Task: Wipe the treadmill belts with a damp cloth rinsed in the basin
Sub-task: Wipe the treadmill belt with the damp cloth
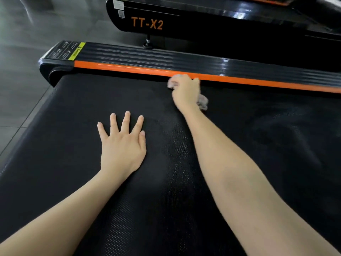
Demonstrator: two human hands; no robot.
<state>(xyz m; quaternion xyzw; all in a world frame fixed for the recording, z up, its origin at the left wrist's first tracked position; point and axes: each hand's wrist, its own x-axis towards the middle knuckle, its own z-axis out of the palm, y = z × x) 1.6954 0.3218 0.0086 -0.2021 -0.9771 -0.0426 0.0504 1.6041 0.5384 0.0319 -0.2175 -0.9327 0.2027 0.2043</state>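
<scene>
Right of centre in the upper half of the frame, the right hand is curled over a pale cloth, which is bunched beneath the palm so that only crumpled edges are seen, one above the knuckles and one below the wrist. The cloth is pressed onto the far edge of the belt, just beside the orange strip; it is probably held wadded so that pressure can be put through it into the corner where belt meets rail. The hand and cloth are slightly blurred, so the exact finger grip cannot be told.

Left of centre, the left hand is laid flat on the belt with fingers straight and spread, and nothing is held by it; it appears to be used as a prop while the reach is made across.

The belt is seen as matt black with a fine dotted texture, filling the lower frame. A faint sheen and smears are noted at right, which may be dampness. Beyond the orange strip, a ribbed black side rail is seen, and a second treadmill marked TT-X2 stands at top. No basin is in view.
</scene>
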